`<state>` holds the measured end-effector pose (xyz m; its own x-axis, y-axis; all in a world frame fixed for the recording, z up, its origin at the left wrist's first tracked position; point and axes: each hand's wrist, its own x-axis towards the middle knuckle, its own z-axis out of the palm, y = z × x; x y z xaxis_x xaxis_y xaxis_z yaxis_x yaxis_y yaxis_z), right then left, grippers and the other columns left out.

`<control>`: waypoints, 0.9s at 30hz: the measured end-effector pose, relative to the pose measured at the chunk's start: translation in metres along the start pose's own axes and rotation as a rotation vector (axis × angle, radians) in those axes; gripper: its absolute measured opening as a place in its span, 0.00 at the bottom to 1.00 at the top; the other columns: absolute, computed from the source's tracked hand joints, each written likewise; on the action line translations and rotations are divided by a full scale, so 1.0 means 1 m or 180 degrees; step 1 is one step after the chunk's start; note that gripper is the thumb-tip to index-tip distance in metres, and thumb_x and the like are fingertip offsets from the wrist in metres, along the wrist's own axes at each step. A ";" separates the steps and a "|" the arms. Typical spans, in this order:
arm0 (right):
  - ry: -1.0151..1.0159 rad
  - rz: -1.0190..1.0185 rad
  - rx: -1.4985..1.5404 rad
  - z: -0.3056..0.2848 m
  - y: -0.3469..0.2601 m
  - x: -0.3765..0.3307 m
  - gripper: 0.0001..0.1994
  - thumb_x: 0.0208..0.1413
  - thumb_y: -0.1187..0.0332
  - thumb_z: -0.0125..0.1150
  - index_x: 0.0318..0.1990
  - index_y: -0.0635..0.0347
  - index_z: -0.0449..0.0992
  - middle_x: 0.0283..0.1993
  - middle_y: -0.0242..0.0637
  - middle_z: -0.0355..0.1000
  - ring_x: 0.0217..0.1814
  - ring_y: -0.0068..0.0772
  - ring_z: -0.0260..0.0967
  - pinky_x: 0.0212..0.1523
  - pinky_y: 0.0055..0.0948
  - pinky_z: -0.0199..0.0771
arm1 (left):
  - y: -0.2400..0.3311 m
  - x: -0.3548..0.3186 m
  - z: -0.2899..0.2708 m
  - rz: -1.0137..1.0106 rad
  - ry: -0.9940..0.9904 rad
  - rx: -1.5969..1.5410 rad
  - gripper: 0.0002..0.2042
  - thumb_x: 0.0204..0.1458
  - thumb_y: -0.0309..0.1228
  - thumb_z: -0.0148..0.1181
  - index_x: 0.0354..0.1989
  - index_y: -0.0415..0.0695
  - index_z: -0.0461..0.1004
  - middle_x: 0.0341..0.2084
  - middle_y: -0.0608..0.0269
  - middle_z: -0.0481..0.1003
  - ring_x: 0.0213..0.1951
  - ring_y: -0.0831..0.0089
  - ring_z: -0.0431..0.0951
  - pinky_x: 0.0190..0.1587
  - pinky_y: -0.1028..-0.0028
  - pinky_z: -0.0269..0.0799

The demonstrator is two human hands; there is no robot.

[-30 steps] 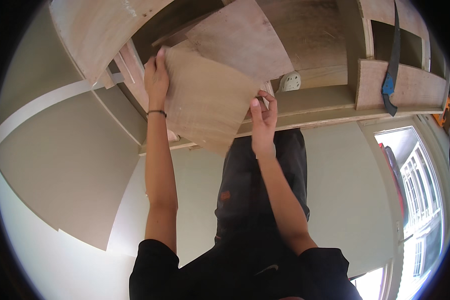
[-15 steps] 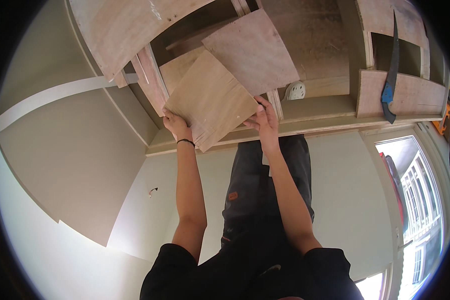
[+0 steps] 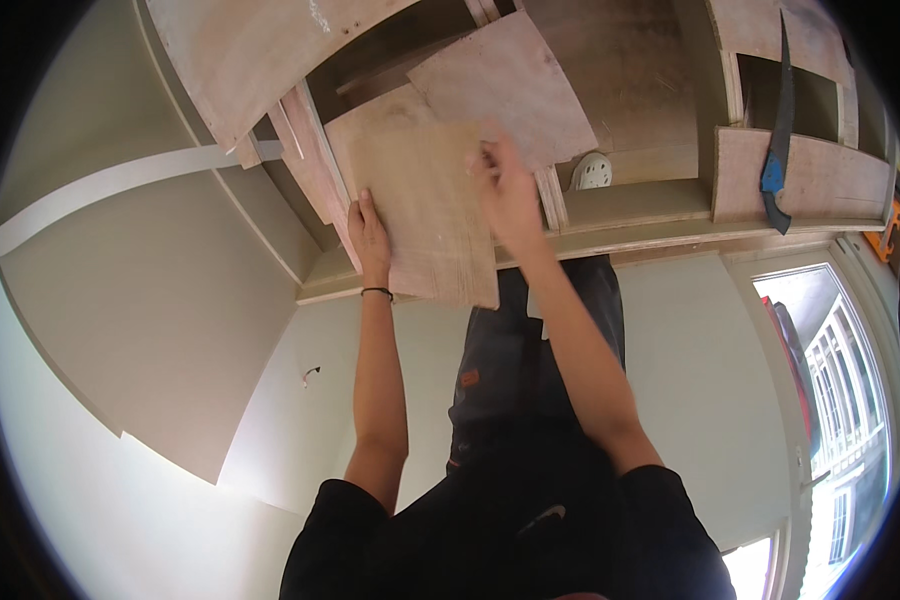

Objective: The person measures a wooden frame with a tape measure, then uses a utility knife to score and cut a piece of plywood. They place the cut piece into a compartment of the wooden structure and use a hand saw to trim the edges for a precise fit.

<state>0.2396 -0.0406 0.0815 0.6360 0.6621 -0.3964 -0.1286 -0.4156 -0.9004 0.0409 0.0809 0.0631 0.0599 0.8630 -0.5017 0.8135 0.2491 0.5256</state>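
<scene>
Left hand [image 3: 372, 240] gripping the left edge of a plywood panel [image 3: 430, 215], fingers closed on it. Panel held up against the wooden shelf frame [image 3: 630, 225]. Right hand [image 3: 505, 185] clasping its upper right edge. Further right, blue-handled saw [image 3: 776, 130] hanging.

A blue-handled saw [image 3: 776, 130] hangs blade-up against the plywood cabinet frame [image 3: 810, 175], near its right end. A white round disc [image 3: 595, 172] sits in a recess of the frame, just above a horizontal ledge [image 3: 630, 205]. A large plywood sheet [image 3: 260, 55] covers the upper left corner of the frame. A pale wall [image 3: 150, 300] carries a white trim strip [image 3: 110, 185]. A window [image 3: 840, 400] with white bars occupies the lower right. An orange object [image 3: 895, 228] shows at the right edge.
</scene>
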 end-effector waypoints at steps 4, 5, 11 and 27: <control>-0.0120 -0.0144 -0.0331 0.012 -0.004 -0.048 0.32 0.63 0.75 0.48 0.74 0.58 0.46 0.63 0.60 0.62 0.61 0.59 0.65 0.58 0.47 0.67 | -0.012 -0.008 0.015 0.0092 0.0585 -0.0092 0.30 0.66 0.55 0.45 0.26 0.35 0.65 0.21 0.62 0.62 0.29 0.72 0.61 0.34 0.70 0.61; -0.0238 0.0086 -0.0354 0.011 0.001 -0.060 0.32 0.64 0.75 0.47 0.75 0.57 0.46 0.62 0.59 0.63 0.59 0.60 0.65 0.57 0.47 0.67 | -0.016 -0.008 0.015 0.0071 0.0585 -0.0005 0.31 0.66 0.55 0.45 0.26 0.35 0.66 0.21 0.61 0.63 0.28 0.72 0.61 0.34 0.70 0.62; -0.0510 0.0513 -0.0433 0.001 0.032 -0.094 0.31 0.65 0.73 0.45 0.74 0.54 0.48 0.56 0.56 0.66 0.55 0.59 0.67 0.55 0.47 0.69 | -0.032 -0.004 0.016 0.0007 0.0963 -0.0025 0.31 0.66 0.55 0.45 0.25 0.35 0.64 0.19 0.58 0.63 0.26 0.69 0.61 0.32 0.66 0.62; 0.0631 0.1046 0.0870 -0.020 0.058 -0.059 0.18 0.65 0.69 0.56 0.59 0.65 0.66 0.48 0.43 0.72 0.47 0.31 0.73 0.48 0.30 0.75 | 0.026 0.032 0.016 0.1066 0.0660 0.1040 0.26 0.68 0.49 0.36 0.42 0.41 0.76 0.28 0.38 0.76 0.34 0.38 0.75 0.36 0.53 0.69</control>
<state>0.2096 -0.1165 0.0560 0.6577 0.3800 -0.6504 -0.5261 -0.3861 -0.7577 0.0732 0.1080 0.0493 0.2593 0.9492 -0.1784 0.9096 -0.1779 0.3754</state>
